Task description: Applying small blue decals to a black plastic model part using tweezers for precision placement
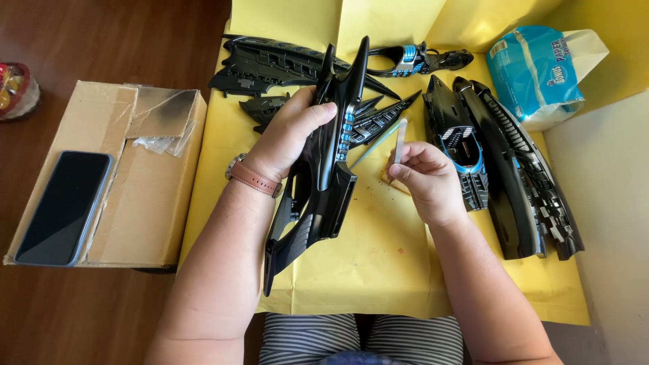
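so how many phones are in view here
1. The dark phone lies face up on the cardboard box, left of the yellow sheet. The left hand grips a black model part; nothing else resembles a phone, though the box could hide one.

A smartphone point(64, 207) lies on a flattened cardboard box point(145, 203), left of the paper sheet point(378, 263). Long plastic shell parts point(514, 176) lie on its right side.

The model part point(324, 169) is glossy black with blue accents. The paper sheet point(378, 257) is yellow; the shorts point(358, 338) are grey-and-white striped.
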